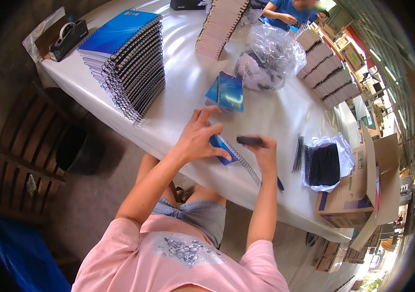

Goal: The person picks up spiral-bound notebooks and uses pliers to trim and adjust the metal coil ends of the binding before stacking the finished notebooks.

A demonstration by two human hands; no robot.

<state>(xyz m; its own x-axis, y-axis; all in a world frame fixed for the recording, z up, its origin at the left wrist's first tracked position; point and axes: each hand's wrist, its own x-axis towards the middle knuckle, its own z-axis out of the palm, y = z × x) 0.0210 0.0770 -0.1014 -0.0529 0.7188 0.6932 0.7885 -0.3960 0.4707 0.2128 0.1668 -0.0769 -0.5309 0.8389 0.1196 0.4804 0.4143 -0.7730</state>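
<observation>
A small blue notebook (226,151) lies at the table's near edge, its wire coil (247,168) running well past its end toward me. My left hand (198,137) holds the notebook, thumb on its cover and fingers arched over its far side. To the right, my right hand (266,153) is closed around a dark, blurred object (250,140) whose kind I cannot make out. That hand is above the table, beside the coil. Just beyond my left hand sits a short stack of small blue spiral notebooks (229,92).
A tall stack of large blue spiral notebooks (134,63) stands left, near a tape dispenser (68,39). Clear plastic bags (273,58) and bound stacks (327,73) lie farther off. Black coils (322,165) rest on paper by a cardboard box (346,199). A person (285,12) works across the table.
</observation>
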